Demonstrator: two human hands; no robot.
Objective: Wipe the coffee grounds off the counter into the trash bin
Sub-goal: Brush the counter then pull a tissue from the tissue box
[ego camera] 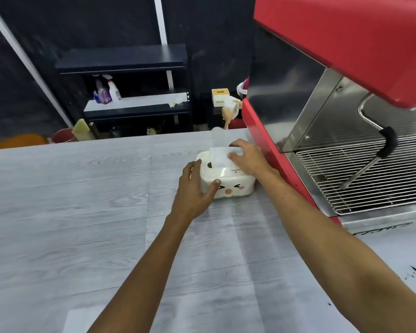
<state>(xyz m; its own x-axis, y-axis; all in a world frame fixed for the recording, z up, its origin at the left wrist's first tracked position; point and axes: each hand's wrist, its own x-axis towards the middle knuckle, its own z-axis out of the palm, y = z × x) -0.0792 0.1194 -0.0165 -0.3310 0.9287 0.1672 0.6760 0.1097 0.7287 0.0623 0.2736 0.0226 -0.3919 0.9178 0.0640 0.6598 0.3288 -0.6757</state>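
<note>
A white tissue box (235, 186) with a cartoon face stands on the grey wood-grain counter (70, 200), beside the red espresso machine. My left hand (195, 188) grips the box's left side, thumb on its front. My right hand (246, 157) reaches over the box top and pinches a white tissue (217, 157) that sticks up out of the slot. Dark coffee grounds (413, 271) speckle the counter at the far right edge, in front of the machine. No trash bin can be told for certain.
The red espresso machine (346, 44) with its steel drip grate (370, 174) and steam wand (382, 150) fills the right side. Beyond the counter's far edge stand a black shelf (130, 61) with spray bottles, a red bucket (64, 135) and a small white-and-yellow box (221, 97).
</note>
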